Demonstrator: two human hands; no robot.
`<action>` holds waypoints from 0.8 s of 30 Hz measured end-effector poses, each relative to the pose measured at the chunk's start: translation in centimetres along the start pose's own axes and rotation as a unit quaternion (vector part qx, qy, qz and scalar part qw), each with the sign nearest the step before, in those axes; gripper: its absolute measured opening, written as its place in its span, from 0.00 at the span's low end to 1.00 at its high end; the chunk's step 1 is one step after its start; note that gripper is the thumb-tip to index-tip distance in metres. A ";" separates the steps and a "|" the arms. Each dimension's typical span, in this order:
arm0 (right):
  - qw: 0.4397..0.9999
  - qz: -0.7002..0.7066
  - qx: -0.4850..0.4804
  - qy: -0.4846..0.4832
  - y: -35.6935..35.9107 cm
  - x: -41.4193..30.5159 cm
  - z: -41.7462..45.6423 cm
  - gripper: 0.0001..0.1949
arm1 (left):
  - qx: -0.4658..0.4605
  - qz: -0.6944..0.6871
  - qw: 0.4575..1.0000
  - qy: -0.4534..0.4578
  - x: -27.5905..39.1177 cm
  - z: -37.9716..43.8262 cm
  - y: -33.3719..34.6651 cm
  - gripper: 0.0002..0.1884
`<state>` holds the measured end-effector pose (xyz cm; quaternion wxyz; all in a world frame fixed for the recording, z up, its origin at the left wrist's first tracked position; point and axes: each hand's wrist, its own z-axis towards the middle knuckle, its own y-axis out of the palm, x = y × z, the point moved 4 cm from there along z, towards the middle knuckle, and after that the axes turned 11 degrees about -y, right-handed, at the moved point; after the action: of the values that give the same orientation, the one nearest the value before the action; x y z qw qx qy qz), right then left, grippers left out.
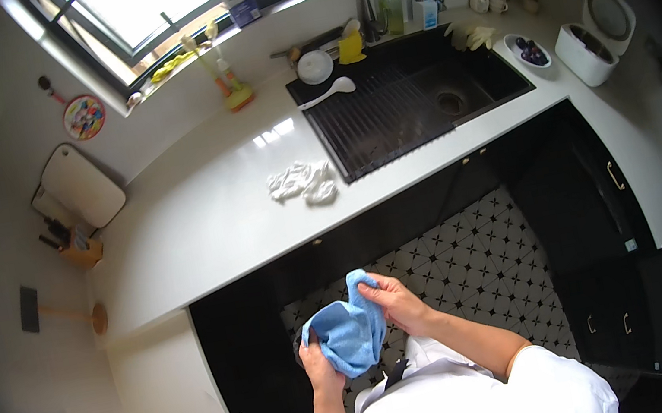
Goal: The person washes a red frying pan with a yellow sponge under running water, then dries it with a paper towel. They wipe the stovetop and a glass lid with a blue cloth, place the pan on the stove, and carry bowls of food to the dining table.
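Observation:
A blue cloth (349,334) hangs bunched between my two hands, above the patterned floor and in front of the counter. My left hand (320,366) grips its left side, with the fingers partly hidden by the folds. The thumb and fingers of my right hand (398,301) pinch its upper right end. Beyond them, a crumpled white cloth (303,183) lies on the white countertop (206,207), close to the left edge of the black sink (481,83).
A ribbed black drying rack (374,114) covers the sink's left part, with a white ladle (328,93) on it. A knife block (82,248) and cutting boards (81,186) stand at the left. A bowl of dark fruit (530,52) and an open white bin (587,55) are at the right.

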<state>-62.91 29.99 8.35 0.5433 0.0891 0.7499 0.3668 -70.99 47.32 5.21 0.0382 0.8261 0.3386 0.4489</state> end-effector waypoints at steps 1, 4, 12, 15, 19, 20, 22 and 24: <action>0.998 0.046 0.019 -0.042 -0.6 -2.6 1.2 0.13 | 0.006 -0.001 1.000 -0.010 0.4 1.2 2.0 0.16; 0.987 0.013 0.092 -0.128 -3.8 -10.9 3.8 0.15 | -0.004 -0.047 0.999 -0.016 2.2 4.2 7.5 0.19; 0.841 -0.449 0.237 -0.187 -16.7 -24.5 5.0 0.16 | -0.198 -0.094 0.973 -0.070 8.8 5.4 22.0 0.20; 0.606 -0.708 0.261 -0.251 -16.5 -25.9 4.5 0.19 | -0.264 -0.010 0.964 -0.009 10.9 5.4 26.2 0.21; 0.818 -0.523 0.067 -0.232 -13.6 -25.0 4.2 0.17 | -0.338 0.179 0.924 0.014 10.9 8.3 29.6 0.20; 0.853 -0.466 0.038 -0.233 -12.4 -24.2 4.5 0.17 | -0.348 0.274 0.892 0.086 11.3 7.7 31.5 0.21; 0.903 -0.380 0.034 -0.200 -11.4 -23.6 5.6 0.18 | -0.376 0.434 0.796 0.190 11.9 5.5 35.8 0.23; 0.929 -0.334 0.058 -0.150 -14.3 -22.1 7.1 0.21 | -0.361 0.566 0.691 0.268 12.0 2.5 39.0 0.26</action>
<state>-44.20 11.20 14.70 0.7343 -0.0807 0.6662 0.1022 -44.12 25.10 26.64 -0.0198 0.6283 -0.3857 0.6753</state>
